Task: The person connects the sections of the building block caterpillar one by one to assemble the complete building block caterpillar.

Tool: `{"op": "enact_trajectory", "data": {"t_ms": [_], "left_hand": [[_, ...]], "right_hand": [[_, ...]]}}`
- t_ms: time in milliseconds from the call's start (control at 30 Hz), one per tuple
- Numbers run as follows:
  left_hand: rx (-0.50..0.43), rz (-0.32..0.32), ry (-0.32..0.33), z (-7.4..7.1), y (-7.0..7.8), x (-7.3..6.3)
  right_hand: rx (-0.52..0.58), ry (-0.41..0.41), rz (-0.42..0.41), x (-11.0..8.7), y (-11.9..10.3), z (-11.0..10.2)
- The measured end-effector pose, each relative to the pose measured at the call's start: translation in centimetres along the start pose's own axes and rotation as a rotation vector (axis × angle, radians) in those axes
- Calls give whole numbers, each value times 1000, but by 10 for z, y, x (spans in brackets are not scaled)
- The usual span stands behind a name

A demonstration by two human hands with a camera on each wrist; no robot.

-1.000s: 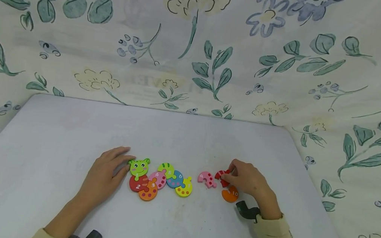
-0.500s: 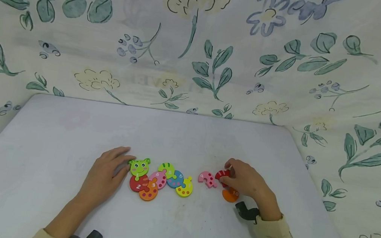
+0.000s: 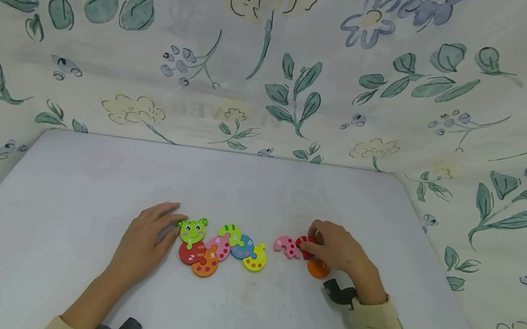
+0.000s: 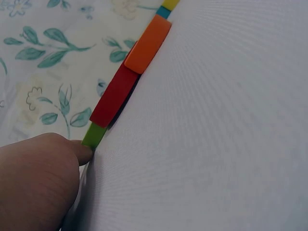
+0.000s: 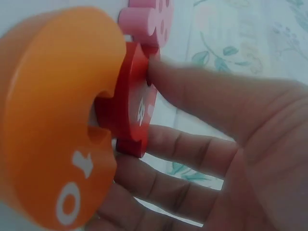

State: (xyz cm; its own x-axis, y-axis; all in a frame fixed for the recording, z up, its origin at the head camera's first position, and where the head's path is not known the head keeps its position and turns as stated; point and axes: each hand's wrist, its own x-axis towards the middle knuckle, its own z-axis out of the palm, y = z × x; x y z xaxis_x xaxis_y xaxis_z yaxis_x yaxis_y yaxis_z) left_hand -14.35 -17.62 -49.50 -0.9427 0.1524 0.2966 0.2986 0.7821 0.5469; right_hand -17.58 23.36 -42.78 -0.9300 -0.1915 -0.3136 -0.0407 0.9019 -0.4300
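Observation:
In the head view my right hand [image 3: 342, 252] pinches a red striped number puzzle piece [image 3: 304, 242] between thumb and fingers, close to the right side of the pink 9 piece [image 3: 286, 246]. An orange 10 piece [image 3: 315, 268] lies just below that hand; the right wrist view shows the orange piece [image 5: 43, 115] large, beside the red one [image 5: 139, 91]. At the left, my left hand [image 3: 143, 245] rests with relaxed fingers touching the green caterpillar head [image 3: 193, 231]. Joined to the head runs a chain from the red 2 piece [image 3: 191, 253] to a yellow piece [image 3: 255, 262].
All pieces lie on a white tabletop [image 3: 150, 170], with a gap between the yellow piece and the pink one. Behind stands a floral cloth backdrop [image 3: 233, 78]. Black wrist mounts [image 3: 340, 292] sit at both forearms.
The right hand and its red puzzle piece have shifted slightly left, closer to the pink piece. More of the orange piece's top is covered. The left hand stays where it was.

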Motion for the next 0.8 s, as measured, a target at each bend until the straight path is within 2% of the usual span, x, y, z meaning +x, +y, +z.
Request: {"op": "enact_trajectory", "data": {"t_ms": [267, 800], "left_hand": [[4, -3, 0, 0, 0, 1], [4, 11, 3, -1, 0, 1]], "right_hand": [[42, 0, -4, 2, 5, -1], [100, 13, 5, -4, -12, 1]]}}
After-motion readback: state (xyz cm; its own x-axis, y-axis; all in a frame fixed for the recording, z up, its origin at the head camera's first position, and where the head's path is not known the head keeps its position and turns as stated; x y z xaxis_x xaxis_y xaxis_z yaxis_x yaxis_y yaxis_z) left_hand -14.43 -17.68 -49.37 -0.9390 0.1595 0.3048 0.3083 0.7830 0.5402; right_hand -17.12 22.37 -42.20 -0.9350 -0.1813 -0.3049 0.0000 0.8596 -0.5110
